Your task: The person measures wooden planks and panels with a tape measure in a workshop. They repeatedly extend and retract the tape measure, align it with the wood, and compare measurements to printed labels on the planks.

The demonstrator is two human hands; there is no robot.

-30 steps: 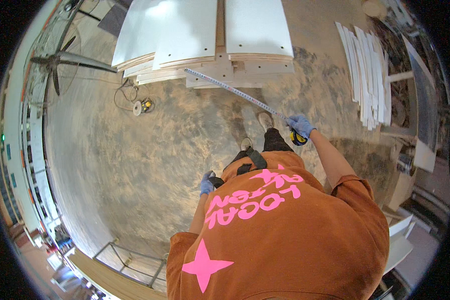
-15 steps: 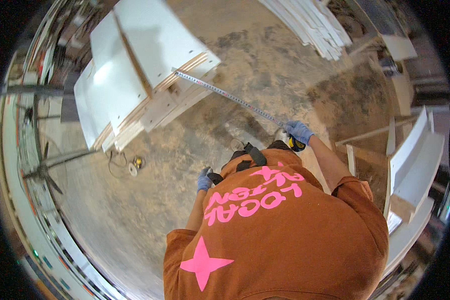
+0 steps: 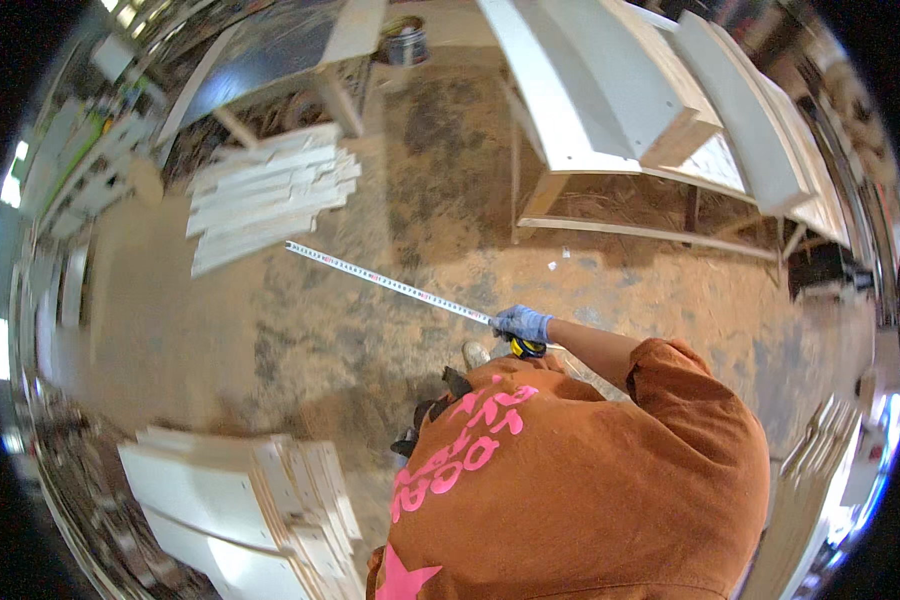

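Observation:
My right hand [image 3: 523, 323], in a blue glove, is closed around a tape measure [image 3: 528, 348] with a yellow and black case, in front of my waist. Its white blade [image 3: 390, 284] sticks out straight to the left and a little away from me. The blade's free tip hangs over the floor, touching nothing that I can make out. My left hand does not show; my body in the brown shirt [image 3: 590, 470] covers that side. Dark straps hang at my waist beside one shoe [image 3: 475, 354].
White strips [image 3: 270, 190] lie in a pile on the floor beyond the blade's tip. Stacked white panels [image 3: 210, 500] stand at lower left. At upper right, long white boards [image 3: 610, 80] rest on a wooden frame [image 3: 650, 233]. A dark-topped table [image 3: 270, 60] and a bucket [image 3: 406, 42] are farther off.
I have turned to the right, so the panel stack has gone from upper left to lower left. The blade's tip has left the panel's edge. My left hand has gone out of sight.

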